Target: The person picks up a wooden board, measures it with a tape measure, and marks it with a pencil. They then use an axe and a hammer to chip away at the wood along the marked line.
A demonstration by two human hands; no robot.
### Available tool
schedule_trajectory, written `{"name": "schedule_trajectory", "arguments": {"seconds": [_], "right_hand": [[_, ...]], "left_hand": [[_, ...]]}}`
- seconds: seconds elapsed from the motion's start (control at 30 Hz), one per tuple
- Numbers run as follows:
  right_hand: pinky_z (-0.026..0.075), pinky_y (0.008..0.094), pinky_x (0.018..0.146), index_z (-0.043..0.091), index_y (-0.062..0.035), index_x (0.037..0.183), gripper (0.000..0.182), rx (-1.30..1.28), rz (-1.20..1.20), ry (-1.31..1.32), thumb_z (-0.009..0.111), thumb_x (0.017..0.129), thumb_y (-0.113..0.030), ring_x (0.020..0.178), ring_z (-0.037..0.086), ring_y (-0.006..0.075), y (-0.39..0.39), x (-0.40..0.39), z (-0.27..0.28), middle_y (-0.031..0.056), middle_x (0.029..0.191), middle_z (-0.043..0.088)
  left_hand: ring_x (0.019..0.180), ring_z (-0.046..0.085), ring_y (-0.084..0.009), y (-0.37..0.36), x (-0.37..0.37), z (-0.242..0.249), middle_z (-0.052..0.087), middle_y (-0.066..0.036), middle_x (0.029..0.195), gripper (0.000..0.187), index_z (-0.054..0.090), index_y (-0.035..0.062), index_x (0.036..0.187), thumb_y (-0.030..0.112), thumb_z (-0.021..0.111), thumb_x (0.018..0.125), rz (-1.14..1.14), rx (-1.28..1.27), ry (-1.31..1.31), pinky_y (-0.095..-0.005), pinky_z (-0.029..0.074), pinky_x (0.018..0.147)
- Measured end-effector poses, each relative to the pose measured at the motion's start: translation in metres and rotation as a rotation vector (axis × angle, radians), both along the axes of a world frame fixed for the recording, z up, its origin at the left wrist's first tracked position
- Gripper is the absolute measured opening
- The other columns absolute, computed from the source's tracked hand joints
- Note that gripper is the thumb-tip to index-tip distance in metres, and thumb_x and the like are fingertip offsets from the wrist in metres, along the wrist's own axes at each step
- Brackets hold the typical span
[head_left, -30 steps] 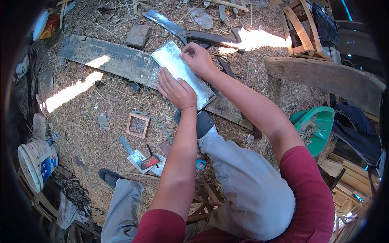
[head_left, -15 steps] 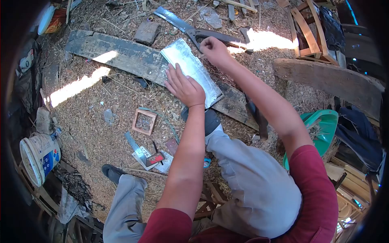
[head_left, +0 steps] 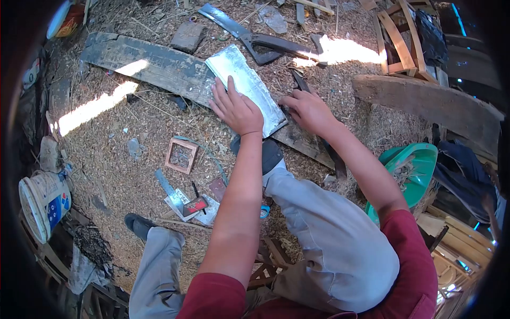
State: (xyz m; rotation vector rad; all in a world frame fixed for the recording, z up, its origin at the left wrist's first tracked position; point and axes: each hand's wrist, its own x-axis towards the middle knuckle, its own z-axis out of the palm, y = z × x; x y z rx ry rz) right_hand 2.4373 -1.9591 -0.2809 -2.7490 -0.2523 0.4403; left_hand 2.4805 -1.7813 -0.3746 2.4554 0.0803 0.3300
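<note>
My left hand (head_left: 237, 109) lies flat with spread fingers on a shiny metal sheet (head_left: 247, 80). That sheet rests across a long weathered plank (head_left: 154, 66) on the ground. To the right of the sheet, my right hand (head_left: 308, 109) has bent fingers close to the sheet's right edge and the plank. A dark tool (head_left: 302, 81) shows just above and beside this hand; whether the fingers hold it is hidden. Beyond the sheet lies a large pair of metal shears (head_left: 260, 45) with a dark handle.
A small wooden frame (head_left: 181, 155) and a red-and-black item (head_left: 196, 205) lie on the littered ground. A green basin (head_left: 419, 173) stands at the right, a white bucket (head_left: 45, 202) at the left. A thick board (head_left: 419, 101) is at the upper right.
My right hand has moved down and right, from the shears to beside the metal sheet. The dark tool now shows near it. My left hand stays on the sheet.
</note>
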Motion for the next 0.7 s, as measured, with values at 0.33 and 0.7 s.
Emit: {"name": "schedule_trajectory", "arguments": {"seconds": [0.33, 0.7], "right_hand": [[0.053, 0.046, 0.089, 0.067, 0.0001, 0.115, 0.042, 0.207, -0.214, 0.109, 0.076, 0.085, -0.028, 0.103, 0.066, 0.0375, 0.014, -0.002, -0.008, 0.0199, 0.107, 0.066], [0.053, 0.0401, 0.093, 0.067, -0.0014, 0.121, 0.054, 0.246, -0.411, 0.139, 0.083, 0.084, -0.038, 0.105, 0.066, 0.0301, 0.047, 0.043, -0.041, 0.0183, 0.114, 0.066]], "left_hand": [[0.15, 0.034, -0.044, 0.013, -0.003, -0.006, 0.045, -0.022, 0.157, 0.041, 0.057, 0.0054, 0.14, 0.013, 0.049, 0.101, -0.131, -0.121, -0.043, -0.06, 0.018, 0.123], [0.141, 0.047, -0.0323, 0.052, 0.022, 0.031, 0.054, -0.024, 0.146, 0.056, 0.046, -0.0067, 0.148, 0.026, 0.061, 0.105, -0.046, -1.045, 0.389, -0.0425, 0.036, 0.117]]}}
